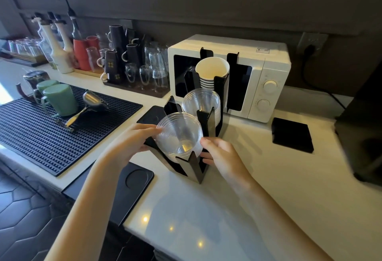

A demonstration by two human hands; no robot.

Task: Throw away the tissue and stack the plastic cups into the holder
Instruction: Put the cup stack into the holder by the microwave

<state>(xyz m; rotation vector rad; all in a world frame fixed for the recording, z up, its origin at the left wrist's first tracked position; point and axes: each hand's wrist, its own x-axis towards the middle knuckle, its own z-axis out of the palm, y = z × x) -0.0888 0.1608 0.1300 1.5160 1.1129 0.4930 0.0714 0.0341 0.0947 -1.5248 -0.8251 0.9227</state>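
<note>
A black cup holder [192, 167] with three slots stands on the white counter. Its nearest slot holds a stack of clear plastic cups [179, 134]. My left hand [132, 140] touches the left rim of that stack. On the stack's right side, my right hand [222, 155] has its fingers against the cups and the holder wall. The middle slot holds another clear cup stack [200, 101], and the far slot holds white paper cups [213, 70]. No tissue is in view.
A white microwave [264, 74] stands behind the holder. Black coasters [292, 136] lie to the right, a black tray [132, 180] at the counter's front edge. At left a black drain mat [41, 136] carries green mugs [60, 99] and a strainer. Glasses, mugs and syrup bottles line the back wall.
</note>
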